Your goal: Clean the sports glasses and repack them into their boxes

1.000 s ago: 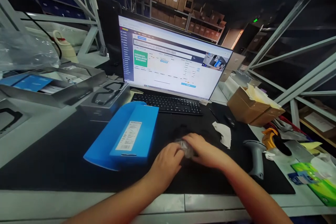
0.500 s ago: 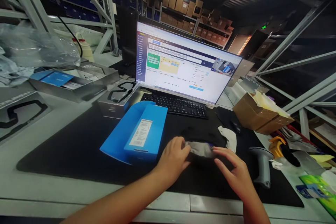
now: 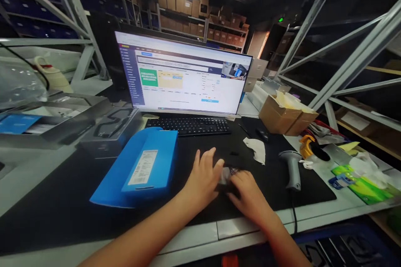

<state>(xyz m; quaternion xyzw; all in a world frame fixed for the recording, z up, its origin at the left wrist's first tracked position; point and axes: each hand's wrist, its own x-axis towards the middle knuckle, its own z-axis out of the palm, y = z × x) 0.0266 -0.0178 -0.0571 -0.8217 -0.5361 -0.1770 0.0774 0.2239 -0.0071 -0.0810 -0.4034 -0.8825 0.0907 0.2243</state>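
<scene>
My left hand (image 3: 203,177) and my right hand (image 3: 247,194) meet over a small item in clear plastic wrap (image 3: 226,174) on the black mat (image 3: 62,200). The left hand's fingers are partly spread, with its thumb side against the wrapped item. The right hand curls over the item from the near side, and most of the item is hidden under it. A blue box with a white label (image 3: 142,169) lies just left of my left hand.
A monitor (image 3: 183,77) and black keyboard (image 3: 188,125) stand behind the hands. A grey barcode scanner (image 3: 291,169), crumpled white paper (image 3: 257,149), an open cardboard box (image 3: 283,112) and green packets (image 3: 360,179) lie to the right. Metal trays (image 3: 62,117) sit at the left.
My right hand has drawn back in over the wrapped item, which lay stretched between both hands half a second ago. The view has swung rightward and lower.
</scene>
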